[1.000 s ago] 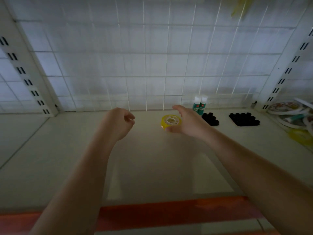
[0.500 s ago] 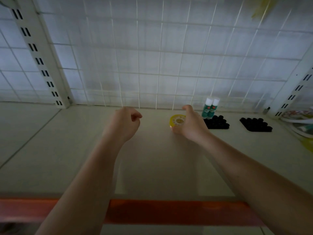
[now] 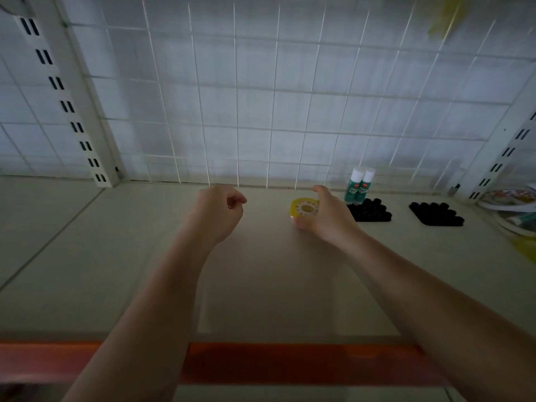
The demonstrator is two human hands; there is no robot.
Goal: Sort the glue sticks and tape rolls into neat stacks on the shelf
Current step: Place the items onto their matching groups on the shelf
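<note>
You can read no text here. The two glue sticks (image 3: 359,185) each carry a small red mark and a green label, but the print is too small and blurred to make out. The plates (image 3: 506,198) at the far right show coloured patterns, with no legible words.

On the shelf (image 3: 261,285), a tape roll (image 3: 303,208) lies near the back edge, right of centre, with the right hand (image 3: 324,216) around it. The left hand (image 3: 217,210) hangs to its left, apart from it. Two glue sticks (image 3: 359,185) stand upright, side by side, at the back edge just right of the roll. Before them lies a cluster of caps (image 3: 369,210), and a second cluster (image 3: 435,214) lies further right. Flat packets (image 3: 510,201) are piled at the right edge.
</note>
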